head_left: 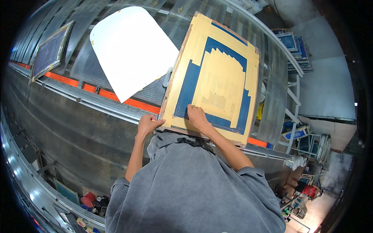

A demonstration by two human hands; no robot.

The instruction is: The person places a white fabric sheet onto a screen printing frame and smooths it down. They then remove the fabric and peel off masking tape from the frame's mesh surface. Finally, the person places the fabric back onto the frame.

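A screen-printing frame lies tilted in front of me, its blue mesh largely covered by pale yellow tape strips. The strips make a border and a stepped, arch-topped patch in the middle. At the frame's near left corner is my left hand, fingers curled, thumb stretched along the edge; a small yellowish bit shows between thumb and fingers, too small to name. My right hand rests on the blue band's lower left part, its fingers closed and bent down against the surface. Whatever those fingers may pinch is hidden.
A large white sheet with a rounded end lies left of the frame on the long glass-topped table. Farther left, a smaller dark mesh frame leans over the orange-striped edge. Stacked frames stand right; a person in red is at lower right.
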